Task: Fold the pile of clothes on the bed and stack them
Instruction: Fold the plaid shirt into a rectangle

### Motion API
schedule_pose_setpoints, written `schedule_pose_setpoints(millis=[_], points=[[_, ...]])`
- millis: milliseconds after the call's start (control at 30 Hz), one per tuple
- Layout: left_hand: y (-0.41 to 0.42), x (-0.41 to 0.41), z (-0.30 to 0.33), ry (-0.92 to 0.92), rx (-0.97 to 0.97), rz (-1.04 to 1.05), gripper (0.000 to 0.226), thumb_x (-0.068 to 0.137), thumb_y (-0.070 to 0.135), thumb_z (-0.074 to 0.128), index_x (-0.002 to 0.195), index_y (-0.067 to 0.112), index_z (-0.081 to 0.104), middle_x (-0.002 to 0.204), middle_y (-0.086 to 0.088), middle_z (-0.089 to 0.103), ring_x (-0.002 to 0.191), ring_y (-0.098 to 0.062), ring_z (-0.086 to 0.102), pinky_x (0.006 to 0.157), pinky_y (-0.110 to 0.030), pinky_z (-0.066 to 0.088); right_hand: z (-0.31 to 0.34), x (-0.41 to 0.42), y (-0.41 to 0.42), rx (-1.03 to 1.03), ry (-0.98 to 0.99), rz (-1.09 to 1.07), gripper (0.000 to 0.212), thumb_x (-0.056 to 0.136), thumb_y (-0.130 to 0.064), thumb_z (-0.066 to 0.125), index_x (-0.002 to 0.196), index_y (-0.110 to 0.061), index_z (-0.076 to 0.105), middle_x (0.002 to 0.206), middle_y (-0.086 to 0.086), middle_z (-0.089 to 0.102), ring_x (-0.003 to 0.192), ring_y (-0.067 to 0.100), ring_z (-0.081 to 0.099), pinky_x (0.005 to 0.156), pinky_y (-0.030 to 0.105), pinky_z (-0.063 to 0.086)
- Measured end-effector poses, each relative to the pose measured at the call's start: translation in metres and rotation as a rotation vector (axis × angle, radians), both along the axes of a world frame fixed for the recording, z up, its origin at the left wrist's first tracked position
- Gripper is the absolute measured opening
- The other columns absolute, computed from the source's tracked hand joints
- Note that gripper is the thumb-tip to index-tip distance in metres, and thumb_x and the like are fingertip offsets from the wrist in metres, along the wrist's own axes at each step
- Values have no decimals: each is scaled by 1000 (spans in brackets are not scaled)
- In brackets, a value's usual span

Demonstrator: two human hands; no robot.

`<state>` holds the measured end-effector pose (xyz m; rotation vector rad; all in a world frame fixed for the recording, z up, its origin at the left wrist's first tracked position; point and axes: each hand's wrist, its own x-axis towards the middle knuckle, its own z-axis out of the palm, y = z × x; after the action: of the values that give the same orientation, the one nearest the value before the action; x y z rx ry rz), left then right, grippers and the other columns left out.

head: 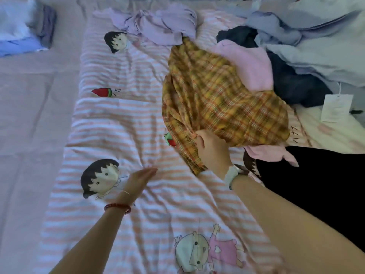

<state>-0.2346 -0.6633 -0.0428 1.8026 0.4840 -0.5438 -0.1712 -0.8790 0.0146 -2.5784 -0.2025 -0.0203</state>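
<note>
A yellow plaid garment lies spread over the right half of the pink striped blanket. My right hand grips its near edge, fingers curled into the fabric. My left hand hovers flat and open over the blanket, holding nothing. A pink garment rests on the plaid one, and another pink piece sticks out beneath it. Dark navy clothes and light blue clothes make up the pile at the right. A crumpled lilac garment lies at the far end.
Folded clothes in white, blue and purple sit stacked at the far left on the pink sheet. A white paper tag lies at the right. A black cloth covers the near right.
</note>
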Motion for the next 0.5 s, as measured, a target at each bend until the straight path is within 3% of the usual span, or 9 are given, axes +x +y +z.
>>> schedule_pose_setpoints(millis=[67,133,233,300,367,467,500], points=[[-1,0,20,-63,-79,257,27,94,17,50,119,9,56,118,-15,60,100,-24,58,89,-32,39,6,-42,6,197,7,22,21,96,-9,45,103,-1,63,85,14,62,65,30,56,56,40,42],[-4,-5,41,-41,-298,394,31,95,28,46,124,20,45,117,-4,56,104,-22,55,89,-37,41,8,-99,11,299,91,123,22,94,-12,46,100,-3,65,81,9,61,64,24,54,56,37,43],[-21,-16,71,15,-507,318,43,86,31,58,121,41,35,113,3,59,100,-16,61,75,-37,52,9,-194,20,395,362,288,20,92,-13,51,101,-6,67,83,1,59,68,11,50,62,20,38],[-39,-30,80,-41,-352,176,65,78,8,69,127,36,36,121,-5,58,106,-20,60,84,-42,53,14,-240,19,416,485,283,22,91,-20,53,103,-9,68,92,2,62,77,11,56,67,18,40],[-47,-48,87,-62,-177,152,68,81,-2,65,139,19,36,127,-10,53,114,-23,54,96,-37,46,25,-257,13,413,387,121,27,89,-28,53,102,-11,69,97,1,62,86,11,58,72,25,47],[-21,-95,93,-87,-184,167,33,88,3,57,120,12,56,98,-3,65,91,-18,60,78,-25,50,41,-243,3,192,-13,-101,38,88,-31,50,114,-6,63,110,10,59,106,17,52,86,42,50],[-6,-116,92,-88,-148,131,23,89,4,56,111,10,62,88,0,66,82,-15,61,72,-21,51,44,-232,1,124,-60,-157,44,88,-33,51,124,-7,56,120,13,54,115,22,47,94,48,45]])
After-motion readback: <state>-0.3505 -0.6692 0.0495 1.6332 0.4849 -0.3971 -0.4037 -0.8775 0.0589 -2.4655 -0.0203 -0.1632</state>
